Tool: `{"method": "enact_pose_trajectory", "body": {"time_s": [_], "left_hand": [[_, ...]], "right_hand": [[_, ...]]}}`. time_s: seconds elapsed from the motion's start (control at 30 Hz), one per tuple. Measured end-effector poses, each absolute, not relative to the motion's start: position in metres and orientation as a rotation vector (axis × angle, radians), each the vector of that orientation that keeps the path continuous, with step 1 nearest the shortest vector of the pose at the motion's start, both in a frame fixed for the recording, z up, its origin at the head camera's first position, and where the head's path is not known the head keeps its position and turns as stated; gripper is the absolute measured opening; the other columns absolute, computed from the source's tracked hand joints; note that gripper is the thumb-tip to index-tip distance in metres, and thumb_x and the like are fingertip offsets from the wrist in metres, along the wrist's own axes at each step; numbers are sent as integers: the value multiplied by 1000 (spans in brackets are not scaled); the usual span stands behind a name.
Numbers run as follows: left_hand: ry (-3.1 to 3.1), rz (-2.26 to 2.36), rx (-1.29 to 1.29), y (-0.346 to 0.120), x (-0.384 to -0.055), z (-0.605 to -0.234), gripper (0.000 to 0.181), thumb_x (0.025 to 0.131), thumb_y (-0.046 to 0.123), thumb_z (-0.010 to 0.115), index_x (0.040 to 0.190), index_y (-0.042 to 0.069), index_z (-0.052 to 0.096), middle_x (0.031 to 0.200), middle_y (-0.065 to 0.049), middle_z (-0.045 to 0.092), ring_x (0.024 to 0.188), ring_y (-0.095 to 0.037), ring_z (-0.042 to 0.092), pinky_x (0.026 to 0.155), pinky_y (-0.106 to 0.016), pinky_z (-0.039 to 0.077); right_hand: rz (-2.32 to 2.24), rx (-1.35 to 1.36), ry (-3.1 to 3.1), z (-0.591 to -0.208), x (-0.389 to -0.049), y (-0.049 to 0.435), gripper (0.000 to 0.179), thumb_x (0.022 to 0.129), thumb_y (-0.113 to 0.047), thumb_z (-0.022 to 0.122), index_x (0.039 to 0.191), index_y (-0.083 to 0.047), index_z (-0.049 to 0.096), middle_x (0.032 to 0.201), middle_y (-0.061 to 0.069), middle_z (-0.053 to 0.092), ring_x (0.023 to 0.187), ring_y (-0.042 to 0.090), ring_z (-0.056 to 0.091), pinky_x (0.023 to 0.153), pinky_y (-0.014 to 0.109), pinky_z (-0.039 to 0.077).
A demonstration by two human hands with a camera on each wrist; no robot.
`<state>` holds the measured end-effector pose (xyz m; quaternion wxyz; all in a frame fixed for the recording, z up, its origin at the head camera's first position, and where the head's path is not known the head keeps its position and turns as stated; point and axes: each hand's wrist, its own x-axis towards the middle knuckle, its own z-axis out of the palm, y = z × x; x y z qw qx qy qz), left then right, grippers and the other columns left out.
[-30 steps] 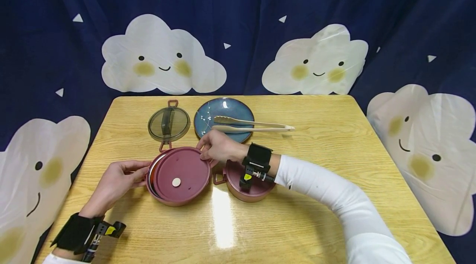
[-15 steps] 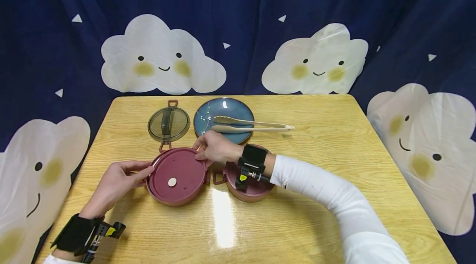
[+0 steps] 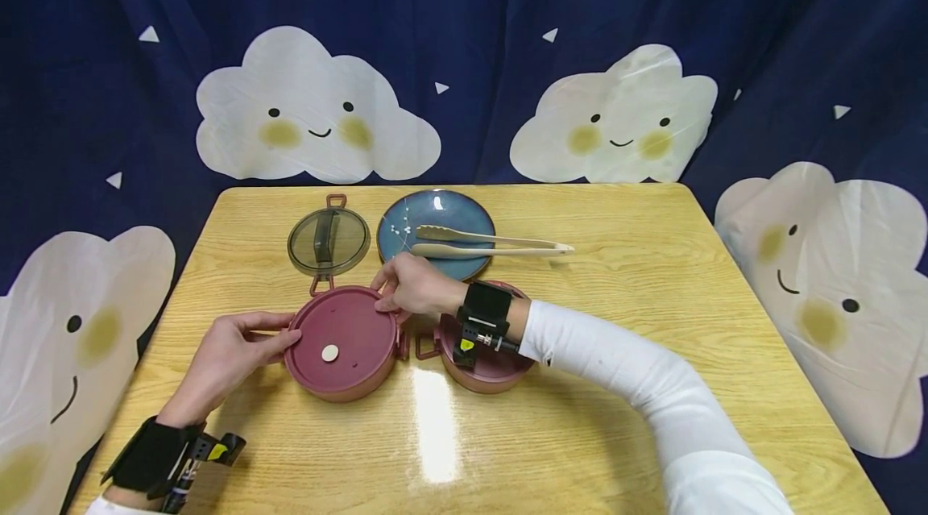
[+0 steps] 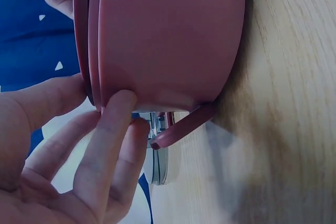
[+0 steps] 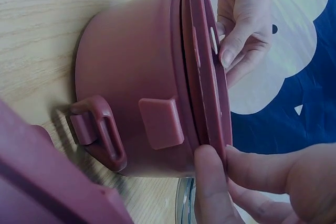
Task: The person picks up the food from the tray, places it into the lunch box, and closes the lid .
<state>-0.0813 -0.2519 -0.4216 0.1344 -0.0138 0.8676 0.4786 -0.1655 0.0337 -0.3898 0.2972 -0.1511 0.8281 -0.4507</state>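
Observation:
A dark-red lid (image 3: 355, 321) with a white button covers the left dark-red pot (image 4: 173, 35). In the right wrist view a thin gap shows between lid and pot rim. My right hand (image 3: 420, 285) pinches the lid's far right edge between thumb and fingers. At the pot's left side, my left hand (image 3: 235, 350) has its thumb on the lid's rim and its fingers against the pot wall below. The pot's contents are hidden. A side handle (image 5: 102, 132) sticks out low on the pot, beside a small square tab.
A second dark-red pot (image 3: 486, 382) stands just right, partly under my right wrist. Behind are a glass lid (image 3: 348, 241) with red handles and a blue plate (image 3: 442, 213). Beige tongs (image 3: 507, 251) lie across the plate. A cloud-printed curtain hangs beyond the table.
The lid has moved left and settled over the pot's opening, hiding the inside and the left rim. My right hand has moved slightly left with it. My left thumb has come onto the lid's rim.

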Motion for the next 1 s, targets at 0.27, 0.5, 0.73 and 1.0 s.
{"method": "enact_pose_trajectory", "body": {"time_s": [0.27,0.5,0.73,1.0], "left_hand": [[2580,1317,-26,-250,-82,-419,49,96,32,80,134,2,72,123,-22,76,80,-3,74,62,-22,55],[2591,1315,-27,-249,-81,-418,49,95,30,81,134,2,71,125,-23,74,78,-5,73,58,-23,50],[2572,1400,-15,-248,-81,-418,42,98,17,77,135,-2,70,129,-29,72,78,-3,75,66,-25,62],[2576,1407,-28,-247,-82,-419,40,99,13,74,135,-3,69,131,-29,70,81,0,73,71,-22,63]], "right_hand": [[-1198,-408,2219,-390,-167,31,26,94,2,75,120,4,72,85,6,62,62,12,65,80,49,66],[-1203,-420,2232,-393,-167,31,24,93,3,76,117,5,73,92,9,63,66,14,69,75,38,67],[-1214,-433,2225,-395,-169,31,24,92,4,77,116,6,73,92,9,64,66,15,69,75,39,67],[-1196,-446,2247,-397,-169,29,25,90,5,79,115,4,73,91,8,64,67,15,70,79,45,67]]}}
